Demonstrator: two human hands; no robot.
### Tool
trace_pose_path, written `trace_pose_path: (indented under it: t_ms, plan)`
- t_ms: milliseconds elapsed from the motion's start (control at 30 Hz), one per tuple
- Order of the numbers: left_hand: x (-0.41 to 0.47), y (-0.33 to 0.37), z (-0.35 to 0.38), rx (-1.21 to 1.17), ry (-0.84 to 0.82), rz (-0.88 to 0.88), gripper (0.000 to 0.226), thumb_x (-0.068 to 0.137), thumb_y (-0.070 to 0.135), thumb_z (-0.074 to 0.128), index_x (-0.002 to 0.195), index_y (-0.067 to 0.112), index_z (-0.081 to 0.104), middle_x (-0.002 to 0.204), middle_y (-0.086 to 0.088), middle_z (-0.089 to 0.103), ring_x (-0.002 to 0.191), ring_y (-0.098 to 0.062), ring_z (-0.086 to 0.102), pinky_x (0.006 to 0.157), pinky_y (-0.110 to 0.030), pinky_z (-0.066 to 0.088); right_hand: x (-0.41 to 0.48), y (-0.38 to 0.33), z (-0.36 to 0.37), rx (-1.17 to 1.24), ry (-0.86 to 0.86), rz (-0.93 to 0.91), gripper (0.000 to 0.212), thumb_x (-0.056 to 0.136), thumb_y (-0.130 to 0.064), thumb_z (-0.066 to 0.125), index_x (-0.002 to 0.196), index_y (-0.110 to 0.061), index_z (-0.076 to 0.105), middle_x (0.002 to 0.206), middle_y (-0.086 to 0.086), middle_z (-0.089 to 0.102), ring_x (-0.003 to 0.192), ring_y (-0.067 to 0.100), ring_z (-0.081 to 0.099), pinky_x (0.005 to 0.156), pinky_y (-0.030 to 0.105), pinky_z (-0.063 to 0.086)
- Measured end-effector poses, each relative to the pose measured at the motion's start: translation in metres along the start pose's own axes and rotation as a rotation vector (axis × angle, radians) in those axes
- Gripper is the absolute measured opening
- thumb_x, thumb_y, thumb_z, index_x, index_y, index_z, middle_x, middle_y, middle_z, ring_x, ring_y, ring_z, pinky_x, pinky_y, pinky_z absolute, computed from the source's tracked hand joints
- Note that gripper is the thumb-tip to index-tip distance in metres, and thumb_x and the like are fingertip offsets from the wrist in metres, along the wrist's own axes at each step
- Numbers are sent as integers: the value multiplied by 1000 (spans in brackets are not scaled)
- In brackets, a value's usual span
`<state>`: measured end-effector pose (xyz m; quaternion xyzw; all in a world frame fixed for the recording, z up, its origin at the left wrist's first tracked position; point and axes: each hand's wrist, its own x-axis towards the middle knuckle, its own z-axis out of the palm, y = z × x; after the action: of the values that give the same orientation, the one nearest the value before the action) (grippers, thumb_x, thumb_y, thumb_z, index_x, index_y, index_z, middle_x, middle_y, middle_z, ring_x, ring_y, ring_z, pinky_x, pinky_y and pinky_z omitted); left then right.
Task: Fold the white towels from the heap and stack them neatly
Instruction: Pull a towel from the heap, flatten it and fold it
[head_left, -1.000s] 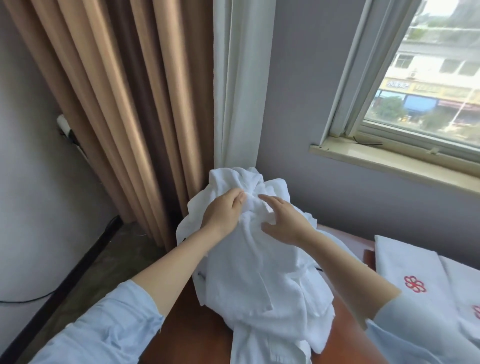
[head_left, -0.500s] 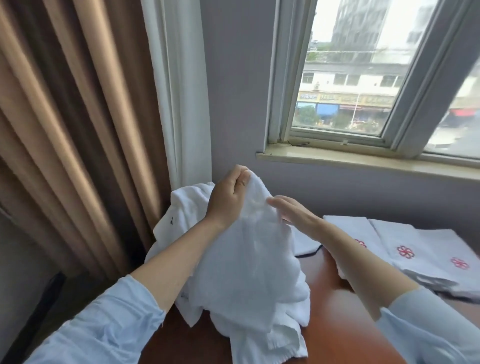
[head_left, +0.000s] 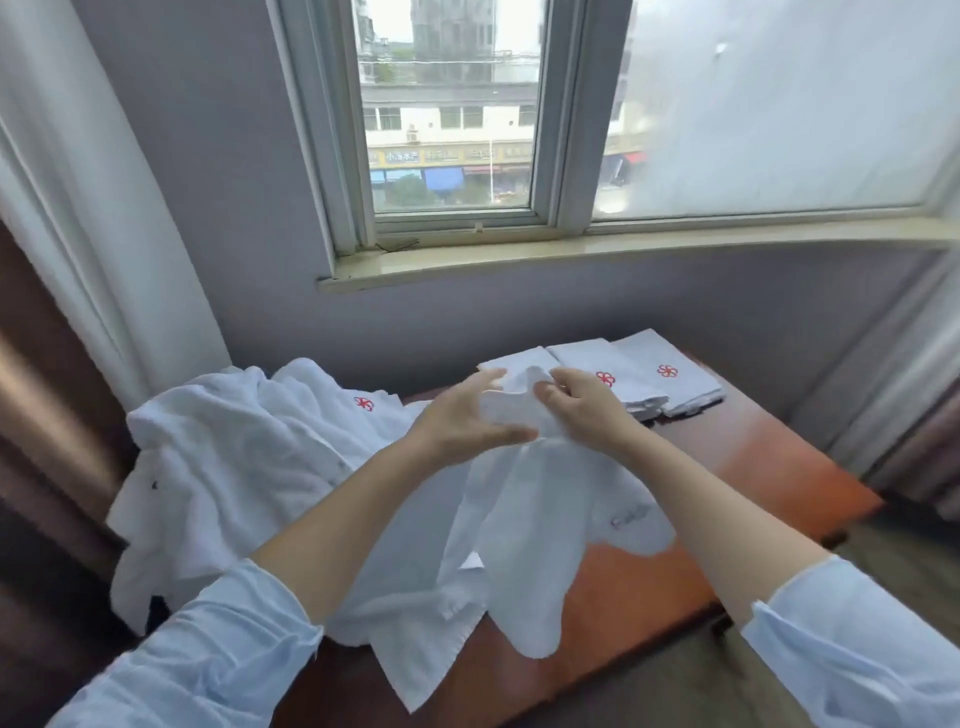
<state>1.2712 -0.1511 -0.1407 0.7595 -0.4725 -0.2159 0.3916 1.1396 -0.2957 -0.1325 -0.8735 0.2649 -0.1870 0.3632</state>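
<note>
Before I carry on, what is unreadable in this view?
Head view only.
- left hand: motion blur; whether it grips the held towel is unclear.
- folded stacks: the right hand partly covers the left one; layer count too small to read.
- heap: towel count hidden by its own folds.

Three folded towels (head_left: 592, 358); one heap (head_left: 234, 457); one held towel (head_left: 519, 519).

The right hand (head_left: 587, 410) pinches the top edge of a white towel (head_left: 519, 509), which hangs onto the brown surface (head_left: 753, 467). The blurred left hand (head_left: 465, 423) spreads its fingers against the same edge. The heap (head_left: 234, 457) lies to the left, and folded towels (head_left: 649, 376) lie below the window (head_left: 452, 130).
</note>
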Motion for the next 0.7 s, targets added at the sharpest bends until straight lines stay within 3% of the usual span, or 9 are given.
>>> trace_pose_path:
  t_ms: [33, 100, 200, 267, 333, 400, 500, 600, 700]
  plan:
    - [2, 3, 12, -4, -90, -2, 67, 61, 60, 76, 120, 32, 62, 115, 16, 67, 105, -4, 61, 90, -31, 50, -8, 7, -9, -18, 15, 16, 38, 99, -21, 50, 64, -19, 35, 62, -7, 38, 55, 8, 35, 51, 20, 31]
    - [4, 12, 33, 9, -142, 7, 25, 64, 46, 69, 80, 28, 66, 74, 13, 64, 68, -8, 58, 69, -35, 47, -23, 21, -23, -30, 20, 53, 38, 98, -21, 51, 64, -19, 34, 63, -6, 38, 55, 8, 34, 52, 23, 29]
    - [6, 31, 55, 0, -122, 22, 13, 64, 40, 57, 56, 31, 55, 51, 18, 47, 49, -2, 41, 56, -28, 35, -44, 37, -40, 21, 23, 121, 37, 98, -26, 52, 65, -19, 37, 64, -9, 40, 54, 2, 36, 53, 20, 28]
    - [12, 44, 66, 4, -83, 44, 13, 66, 38, 54, 58, 28, 54, 50, 17, 49, 50, -3, 43, 56, -29, 37, -57, 47, -54, 107, -46, 172, 36, 97, -38, 57, 75, -10, 53, 73, -6, 52, 66, 7, 49, 62, 24, 36]
    - [19, 57, 75, 16, -28, 36, 17, 67, 37, 53, 61, 21, 53, 54, 15, 52, 55, -8, 48, 58, -30, 39, -69, 57, -69, 212, -165, 212, 30, 87, -52, 68, 94, -23, 70, 86, -15, 67, 78, 3, 62, 69, 19, 45]
    - [25, 69, 85, 30, 28, 28, 19, 66, 35, 51, 66, 17, 56, 60, 10, 57, 59, -13, 53, 58, -30, 41, -79, 70, -83, 185, -321, 237, 21, 77, -44, 80, 93, -36, 71, 91, -16, 71, 86, 1, 66, 71, 14, 50]
    - [31, 83, 103, 91, 61, 41, 22, 69, 33, 52, 77, 16, 64, 74, 3, 67, 72, -17, 63, 62, -32, 48, -84, 93, -94, -82, -469, 309, 33, 68, -30, 82, 97, -22, 69, 101, 0, 70, 97, 18, 66, 88, 35, 56]
    - [39, 93, 126, 149, 80, -4, 15, 75, 29, 56, 80, 17, 63, 78, 4, 67, 78, -18, 63, 67, -35, 50, -83, 113, -112, -143, -496, 320, 38, 62, -28, 78, 97, -19, 70, 103, 3, 71, 98, 19, 67, 92, 42, 55]
    - [47, 95, 145, 226, 82, -92, 9, 80, 28, 59, 75, 20, 56, 76, 5, 62, 74, -18, 59, 62, -33, 42, -83, 132, -138, -57, -437, 300, 41, 59, -27, 73, 98, -14, 67, 102, 7, 71, 93, 19, 68, 88, 42, 56]
